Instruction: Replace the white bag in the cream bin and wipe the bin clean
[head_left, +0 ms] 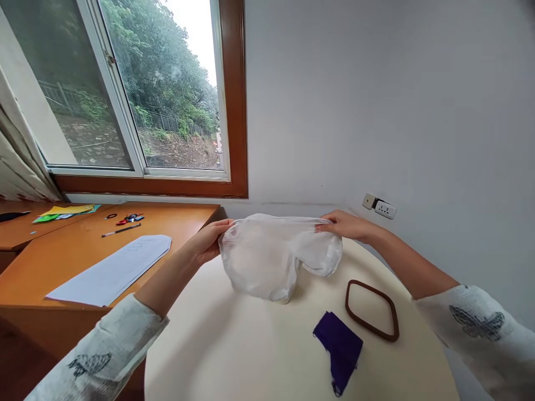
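Note:
A thin, white, translucent plastic bag (263, 250) is stretched between my hands above the far part of the round cream table (251, 345). My left hand (211, 240) pinches its left upper edge. At the bag's upper right, my right hand (340, 225) grips the other end, with fingertips partly inside the film. The bag's lower edge hangs down near the tabletop; whether it touches is unclear. Nearer to me lies a dark purple piece of cloth (340, 348) with frayed edges. Right of the cloth rests a brown rounded frame (394, 317).
An orange-brown wooden desk (184, 214) stands at left, holding white paper sheets (121, 267), a pen (121, 230), small red and blue items (131, 219) and coloured papers (67, 210). Behind are a window (167, 100) and a wall socket (385, 209).

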`<state>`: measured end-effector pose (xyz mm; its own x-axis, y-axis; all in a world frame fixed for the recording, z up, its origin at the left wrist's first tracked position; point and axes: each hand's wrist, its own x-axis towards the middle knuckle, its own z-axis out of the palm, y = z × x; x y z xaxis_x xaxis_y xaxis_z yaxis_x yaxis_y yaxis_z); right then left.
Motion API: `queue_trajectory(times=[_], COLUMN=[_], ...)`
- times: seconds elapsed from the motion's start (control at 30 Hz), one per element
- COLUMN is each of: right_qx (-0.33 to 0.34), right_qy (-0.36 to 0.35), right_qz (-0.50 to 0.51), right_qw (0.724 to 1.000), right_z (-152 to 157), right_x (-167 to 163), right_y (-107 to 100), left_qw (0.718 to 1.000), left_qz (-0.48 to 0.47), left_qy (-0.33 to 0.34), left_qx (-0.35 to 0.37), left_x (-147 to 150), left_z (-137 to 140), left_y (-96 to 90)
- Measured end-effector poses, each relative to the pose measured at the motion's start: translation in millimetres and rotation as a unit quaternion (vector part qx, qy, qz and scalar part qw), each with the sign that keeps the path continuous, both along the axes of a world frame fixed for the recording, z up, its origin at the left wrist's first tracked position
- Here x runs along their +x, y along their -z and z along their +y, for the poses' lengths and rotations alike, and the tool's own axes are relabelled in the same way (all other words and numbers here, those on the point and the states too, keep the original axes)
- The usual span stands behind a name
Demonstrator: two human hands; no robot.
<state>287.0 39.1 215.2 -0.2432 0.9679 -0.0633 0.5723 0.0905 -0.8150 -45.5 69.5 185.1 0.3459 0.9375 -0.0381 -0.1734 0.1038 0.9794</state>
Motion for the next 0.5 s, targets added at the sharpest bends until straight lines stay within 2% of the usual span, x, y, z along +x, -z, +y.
queue_trajectory(times=[0.1,0.23,0.3,0.4,0.5], right_qx=[-0.044,-0.064,-0.078,-0.096,-0.104], right_qy=[0.012,0.035,0.035,0.031,0.035], right_qz=[0.179,0.356,0.382,0.369,0.337], right_qw=[0.983,0.932,0.92,0.924,0.935], right_z=[4.4,9.7,12.5,17.3,23.7], right_x=[7.3,15.1,17.9,21.3,24.7], right_y=[12.8,27.3,33.1,40.5,48.2], left_qw=[0.998,0.988,0.976,0.956,0.96], left_qz=[0.026,0.123,0.176,0.23,0.233], left_qy=[0.039,0.08,0.124,0.18,0.154], left_qx=[-0.033,-0.041,-0.018,0.021,0.026], left_x=[-3.3,-5.3,-5.2,-5.1,-6.4], left_z=[-7.4,-24.7,-32.4,-36.8,-31.0], left_y=[5.2,6.0,4.8,5.5,12.6])
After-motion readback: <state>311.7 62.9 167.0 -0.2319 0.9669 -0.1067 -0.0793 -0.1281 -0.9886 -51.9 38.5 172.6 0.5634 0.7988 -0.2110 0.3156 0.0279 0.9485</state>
